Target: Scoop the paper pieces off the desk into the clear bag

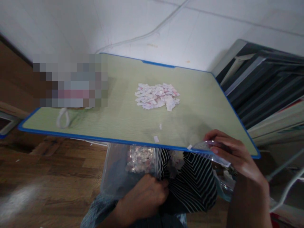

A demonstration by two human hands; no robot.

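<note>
My right hand (228, 152) is closed around a thin clear plastic piece (209, 145) at the table's front right edge. Its exact kind is unclear. A small white paper scrap (189, 147) lies by its tip. Below the table, my left hand (147, 193) is closed at the edge of a black-and-white striped cloth (197, 180), beside a clear plastic bin (114, 171). Pale scraps (175, 161) lie on or in the cloth. The bin holds a clear bag of paper scraps (140, 158). A pile of torn paper (156, 96) lies mid-table.
The low table (114, 120) has a pale green top and blue rim. A white loop (63, 117) hangs near a blurred-out patch at left. Dark flat panels (266, 76) lean at right. A white cable (142, 37) runs along the wall behind.
</note>
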